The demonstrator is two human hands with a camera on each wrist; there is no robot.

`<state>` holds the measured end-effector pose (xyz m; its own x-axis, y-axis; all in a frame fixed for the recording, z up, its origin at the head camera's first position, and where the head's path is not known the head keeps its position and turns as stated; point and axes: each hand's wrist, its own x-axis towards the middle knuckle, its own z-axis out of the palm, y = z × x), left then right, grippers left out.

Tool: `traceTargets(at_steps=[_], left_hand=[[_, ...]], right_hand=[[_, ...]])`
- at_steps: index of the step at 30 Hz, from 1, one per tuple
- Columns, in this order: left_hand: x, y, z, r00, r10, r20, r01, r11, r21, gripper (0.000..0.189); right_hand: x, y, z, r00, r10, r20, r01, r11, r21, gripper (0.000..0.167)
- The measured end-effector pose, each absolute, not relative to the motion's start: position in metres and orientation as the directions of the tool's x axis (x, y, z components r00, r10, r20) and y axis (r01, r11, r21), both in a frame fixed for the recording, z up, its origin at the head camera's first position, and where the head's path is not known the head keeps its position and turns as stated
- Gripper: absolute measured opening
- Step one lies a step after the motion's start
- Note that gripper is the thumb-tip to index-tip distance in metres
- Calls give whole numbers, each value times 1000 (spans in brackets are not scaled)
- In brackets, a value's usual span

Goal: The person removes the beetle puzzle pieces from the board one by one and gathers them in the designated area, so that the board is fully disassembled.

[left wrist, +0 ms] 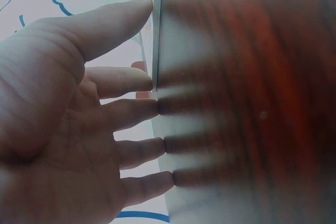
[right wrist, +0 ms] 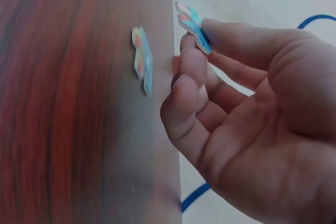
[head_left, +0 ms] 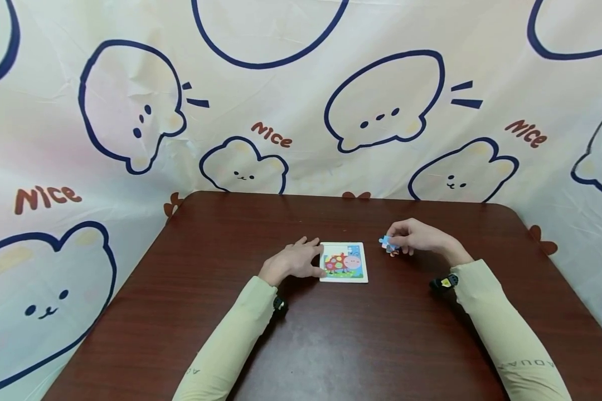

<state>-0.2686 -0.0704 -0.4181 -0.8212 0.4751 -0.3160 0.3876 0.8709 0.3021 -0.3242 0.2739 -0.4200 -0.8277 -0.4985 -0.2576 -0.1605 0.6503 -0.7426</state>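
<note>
Wooden brown table [head_left: 231, 250] against a cartoon-printed cloth backdrop [head_left: 130, 111].

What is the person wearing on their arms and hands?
Both arms are in long, pale green sleeves with small grey letters printed near the lower edge of the head view. A small black device is strapped at each wrist; the right one has a yellow spot. The left hand and right hand are bare.
</note>
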Motion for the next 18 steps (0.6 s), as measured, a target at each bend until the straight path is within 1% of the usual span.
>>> traceTargets(at_steps=[5,11,18], left_hand=[[-269,-70,-418,-818,486,-309,399,865,304,62],[-269,-70,-419,-818,487,-306,404,865,297,55],[-268,-72,-419,-817,488,-307,398,863,311,54]], right_hand=[[-323,288,-417,-845,-464,-265,-131,661,-738,18],[-323,303,-417,-851,-447,-276,-115,671,-732,21],[-321,316,-417,-850,-448,-277,-144,703,-696,20]])
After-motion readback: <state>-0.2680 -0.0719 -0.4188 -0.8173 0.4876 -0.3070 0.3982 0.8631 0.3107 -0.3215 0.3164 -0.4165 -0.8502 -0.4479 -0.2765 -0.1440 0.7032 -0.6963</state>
